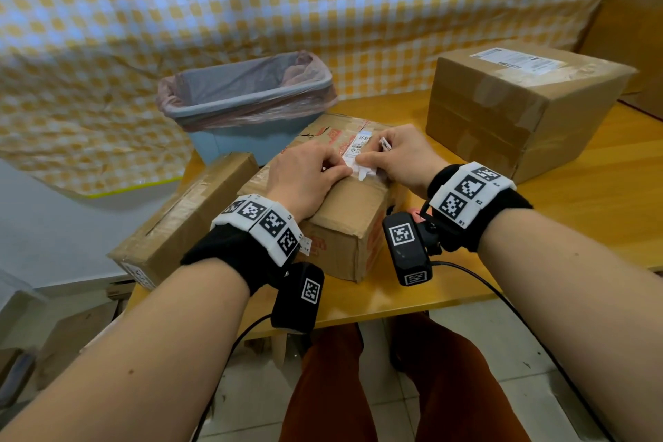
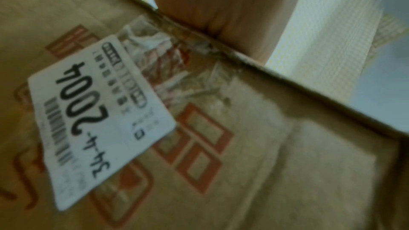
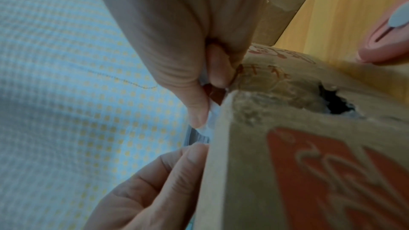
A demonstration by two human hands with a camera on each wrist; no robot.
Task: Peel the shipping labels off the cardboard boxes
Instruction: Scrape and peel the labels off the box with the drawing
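Both hands at the near edge of the middle box (image 1: 344, 212), mid-table (image 1: 574, 212), working one shipping label (image 1: 355, 151) on its top face. Right hand (image 1: 401, 158) pinching the crumpled, lifted near end of that label between thumb and forefinger; also holding a small white scrap (image 1: 385, 144) tucked in the other fingers. Left hand (image 1: 308, 178) fingers curled, tips pressing on or pinching the same lifted end just left of the right thumb; can't tell which, contact hidden by knuckles. Far part of label flat and stuck. Second label (image 2: 97, 120) on the near side face of the same box, untouched, torn paper residue above it. Large box (image 1: 520, 100) far right with its own label (image 1: 520, 59) intact on top; long box (image 1: 186, 215) on the left, white label on its near end, partly seen. Lined bin (image 1: 247, 100) behind, far left.

Risks, judged:
- label tearing across at the crumpled end if pulled up fast or steeply; paper looks thin and already ragged
- top cardboard layer ripping off with the adhesive, leaving residue like on the side face
- box sliding toward the near edge if left hand not holding it down
- held scrap dropping while re-gripping
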